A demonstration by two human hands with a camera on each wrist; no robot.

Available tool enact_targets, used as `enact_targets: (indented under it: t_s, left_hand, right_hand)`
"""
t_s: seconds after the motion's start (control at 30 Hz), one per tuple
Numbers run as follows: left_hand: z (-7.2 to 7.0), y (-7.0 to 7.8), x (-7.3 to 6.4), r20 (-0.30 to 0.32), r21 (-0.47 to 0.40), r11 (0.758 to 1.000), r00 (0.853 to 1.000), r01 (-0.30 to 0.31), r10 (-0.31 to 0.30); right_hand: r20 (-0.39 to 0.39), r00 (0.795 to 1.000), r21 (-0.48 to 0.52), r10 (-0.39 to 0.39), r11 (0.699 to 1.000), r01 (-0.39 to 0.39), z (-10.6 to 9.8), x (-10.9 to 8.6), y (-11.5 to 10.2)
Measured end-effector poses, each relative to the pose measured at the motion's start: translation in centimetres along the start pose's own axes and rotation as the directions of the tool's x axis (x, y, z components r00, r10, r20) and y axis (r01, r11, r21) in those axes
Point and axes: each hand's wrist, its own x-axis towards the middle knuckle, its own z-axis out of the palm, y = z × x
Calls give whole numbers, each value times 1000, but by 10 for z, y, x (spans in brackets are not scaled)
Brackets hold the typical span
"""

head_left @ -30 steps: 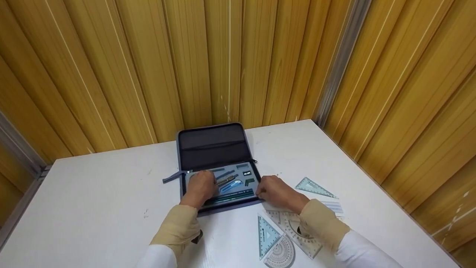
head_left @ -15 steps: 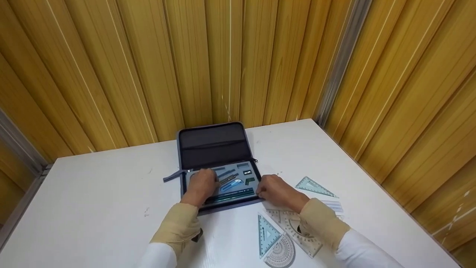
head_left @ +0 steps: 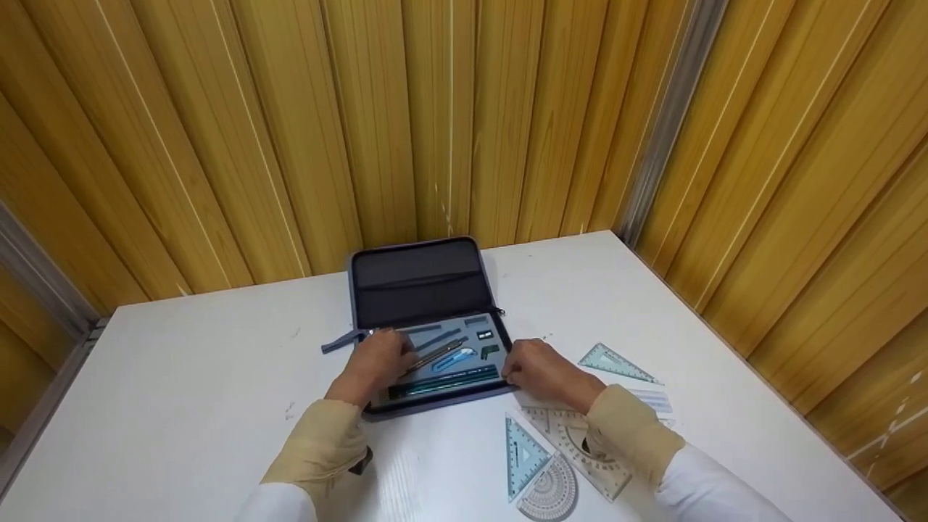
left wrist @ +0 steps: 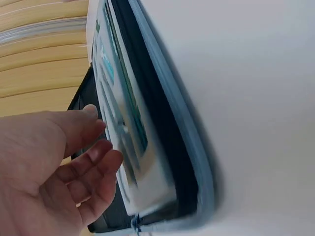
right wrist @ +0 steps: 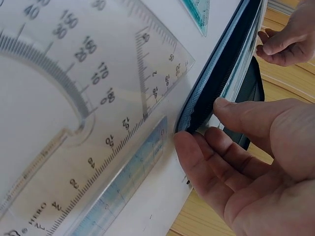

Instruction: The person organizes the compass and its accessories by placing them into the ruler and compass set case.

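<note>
A zip case (head_left: 420,275) lies unfolded on the white table, its dark lid leaning back. Its grey tray (head_left: 478,361) holds a metal compass (head_left: 438,354), a light-blue tool (head_left: 454,359), dark green pencils (head_left: 442,384), a small sharpener (head_left: 484,335) and a green piece (head_left: 490,351). My left hand (head_left: 373,362) hovers over the tray's left end; in the left wrist view its fingers (left wrist: 110,157) are loosely bent with nothing between them. At the case's right side, my right hand (head_left: 547,370) pinches the zipped edge (right wrist: 189,115), thumb inside and fingers outside.
To the right lie a set square (head_left: 616,362), a bluish ruler (head_left: 652,399) and a large clear drawing template (head_left: 594,460) partly under my right wrist. A second set square (head_left: 523,457) and a protractor (head_left: 549,493) lie nearer. Wood-patterned panels (head_left: 406,109) stand behind.
My left hand has shifted left away from the compass, its fingers loosening, so more of the compass and pencils shows. The right hand stays at the case's edge.
</note>
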Motion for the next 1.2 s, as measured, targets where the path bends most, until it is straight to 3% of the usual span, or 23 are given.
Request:
enact_targets:
  t_s: [0.2,0.37,0.67,0.93,1.2]
  left_hand:
    - [-14,-5,-15,-1,-20,999,999,-33,33]
    - [-26,-9,-31,-47,-16,997,996,-74,73]
    - [-47,-14,-73,-127,28,993,985,-111,113]
    - [-61,-18,-118,-121,30,997,990,-73,76]
    - [-67,-49,-164,-55,88,996,998,16,-12]
  right_hand:
    - [-3,1000,15,20,1000,-20,-1,0,1]
    - [-17,999,20,37,999,-36,-2,-1,4]
    - [-31,999,28,37,999,-36,-2,-4,9]
    - [-39,998,35,56,998,-54,-3,-6,11]
    - [-36,997,29,67,997,-66,-3,-7,11]
